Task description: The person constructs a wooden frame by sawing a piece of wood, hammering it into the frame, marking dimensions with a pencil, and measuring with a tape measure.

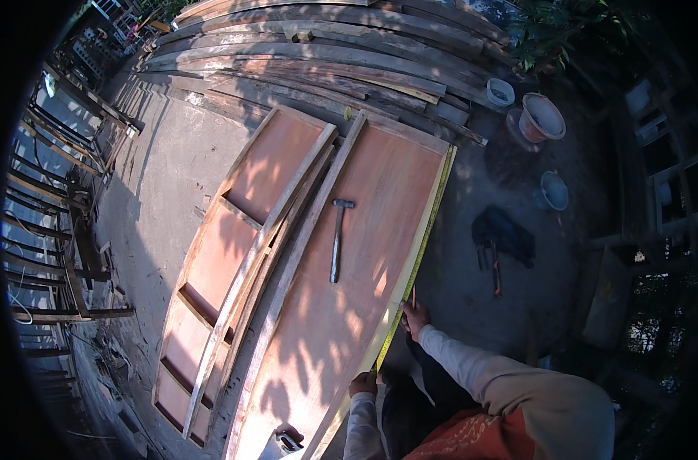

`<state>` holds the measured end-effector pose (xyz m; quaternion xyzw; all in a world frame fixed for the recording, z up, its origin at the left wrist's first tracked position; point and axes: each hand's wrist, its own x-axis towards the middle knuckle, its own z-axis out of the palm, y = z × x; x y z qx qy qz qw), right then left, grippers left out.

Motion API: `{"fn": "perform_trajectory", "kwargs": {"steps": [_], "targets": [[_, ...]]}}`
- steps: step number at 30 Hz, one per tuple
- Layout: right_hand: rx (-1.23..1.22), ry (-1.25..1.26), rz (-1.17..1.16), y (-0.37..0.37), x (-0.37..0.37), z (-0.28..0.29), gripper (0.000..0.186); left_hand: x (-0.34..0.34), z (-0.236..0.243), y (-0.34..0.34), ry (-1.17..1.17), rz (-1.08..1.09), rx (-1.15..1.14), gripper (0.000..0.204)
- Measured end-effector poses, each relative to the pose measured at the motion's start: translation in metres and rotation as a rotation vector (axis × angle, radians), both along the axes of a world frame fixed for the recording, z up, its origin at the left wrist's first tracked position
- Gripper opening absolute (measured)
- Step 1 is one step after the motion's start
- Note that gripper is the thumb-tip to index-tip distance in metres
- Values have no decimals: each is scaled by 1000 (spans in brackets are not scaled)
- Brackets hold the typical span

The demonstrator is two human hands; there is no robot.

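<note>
A yellow tape measure point(416, 268) lies stretched along the right edge of a long wooden panel point(364, 230) with raised side strips. My left hand point(363, 383) is closed on the tape near the panel's near end. Farther up the same edge, my right hand point(415, 320) grips a thin reddish pencil point(413, 294), its point up beside the tape. A hammer point(337, 245) rests on the panel's face, its head away from me. At the near end lies a tool with a dark handle point(289, 442), partly cut off by the picture's edge.
Left of the panel lies a second framed panel point(276, 165) with crosspieces. Long planks point(311, 54) are stacked at the back. On the right stand a pot point(542, 117) and buckets point(553, 190). A dark bag point(506, 234) and an orange-handled tool point(496, 276) lie on the ground.
</note>
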<state>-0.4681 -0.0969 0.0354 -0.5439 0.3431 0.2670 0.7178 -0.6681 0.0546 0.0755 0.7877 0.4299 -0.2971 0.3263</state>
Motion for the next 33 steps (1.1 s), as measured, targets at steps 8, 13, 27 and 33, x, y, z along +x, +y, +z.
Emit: {"fn": "perform_trajectory", "kwargs": {"steps": [8, 13, 27, 33], "targets": [[56, 106, 108, -42, -113, -20, 45, -176, -66, 65, -43, 43, -17, 41], [-75, 118, 309, -131, -220, -18, 61, -376, -101, 100, 92, 30, -16, 41], [76, -58, 689, 25, -489, -61, 19, -708, -241, 196, 136, 131, 160, 37], [-35, -157, 1091, 34, -526, -110, 23, -727, -266, 198, 144, 151, 226, 36]]}}
